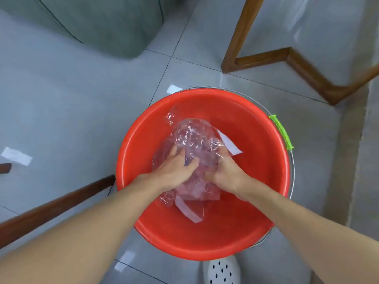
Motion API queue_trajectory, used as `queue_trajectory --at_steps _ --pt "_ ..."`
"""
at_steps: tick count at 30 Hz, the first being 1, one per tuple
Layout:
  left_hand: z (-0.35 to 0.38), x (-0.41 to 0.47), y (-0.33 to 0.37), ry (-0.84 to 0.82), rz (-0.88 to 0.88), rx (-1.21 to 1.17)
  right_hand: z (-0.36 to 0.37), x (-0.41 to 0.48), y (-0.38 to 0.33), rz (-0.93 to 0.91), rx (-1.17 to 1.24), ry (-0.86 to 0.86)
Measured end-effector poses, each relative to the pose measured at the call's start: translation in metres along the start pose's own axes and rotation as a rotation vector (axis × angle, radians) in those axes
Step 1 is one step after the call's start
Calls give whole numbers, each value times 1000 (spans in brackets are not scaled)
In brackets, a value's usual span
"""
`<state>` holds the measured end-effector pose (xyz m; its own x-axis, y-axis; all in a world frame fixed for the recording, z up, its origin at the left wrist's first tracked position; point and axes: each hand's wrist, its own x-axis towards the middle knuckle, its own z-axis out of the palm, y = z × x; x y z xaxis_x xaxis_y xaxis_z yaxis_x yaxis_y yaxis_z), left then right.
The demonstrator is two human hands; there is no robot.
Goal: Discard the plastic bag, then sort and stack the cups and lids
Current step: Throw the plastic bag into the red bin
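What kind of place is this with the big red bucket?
Probably a room in a home, maybe a living or dining room. The red bucket stands on a shiny grey tiled floor, near a soft green seat that looks like a sofa and wooden furniture legs.

Floor: glossy pale grey tiles (82, 103) with thin dark grout lines.
Light: blurred white patches (16, 156) reflect off the tiles.
Top left: grey-green upholstered furniture (102, 23) with a rounded corner.
Top right: brown wooden frame (258, 58), one leg and floor-level rails.
Lower left: dark wooden rail (51, 206), running diagonally.
Bottom edge: white perforated object (221, 271), cut off.
Right edge: duller grey strip (369, 171).
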<state>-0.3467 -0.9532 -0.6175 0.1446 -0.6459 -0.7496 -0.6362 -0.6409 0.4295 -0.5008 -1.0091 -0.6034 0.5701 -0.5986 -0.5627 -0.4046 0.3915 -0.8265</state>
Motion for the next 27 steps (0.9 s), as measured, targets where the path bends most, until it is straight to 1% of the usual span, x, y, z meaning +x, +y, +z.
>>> queue_trajectory --at_steps 1,2,3,7,9,11,15,17,19,21,23,25,27 --pt "2 2 0 7 1 -17 0 -3 1 53 91 -39" --pt "4 4 1 18 10 -32 -1 -5 2 100 133 -45" --pt "5 6 2 28 25 -43 -3 -4 4 114 117 -22" --pt "12 10 -3 29 58 -17 1 16 20 31 -168 167" --pt "15 13 -11 39 61 -3 8 30 28 69 -207 249" --pt "18 16 -20 47 75 14 14 45 40 155 -189 308" --pt "24 20 -29 2 109 72 21 64 63 246 -368 299" --pt "24 19 -29 -19 122 97 19 67 67 270 -392 296" --pt "20 15 -28 -16 117 99 16 62 63 283 -374 254" --pt "13 3 -21 -1 117 97 12 48 52 296 -275 204" --pt "1 -18 -10 23 125 102 8 24 34 264 -252 218" --pt "-13 -43 3 41 120 77 1 -3 13 231 -315 236" --pt "-30 -72 16 55 108 54 -1 -37 -25 238 -410 241"
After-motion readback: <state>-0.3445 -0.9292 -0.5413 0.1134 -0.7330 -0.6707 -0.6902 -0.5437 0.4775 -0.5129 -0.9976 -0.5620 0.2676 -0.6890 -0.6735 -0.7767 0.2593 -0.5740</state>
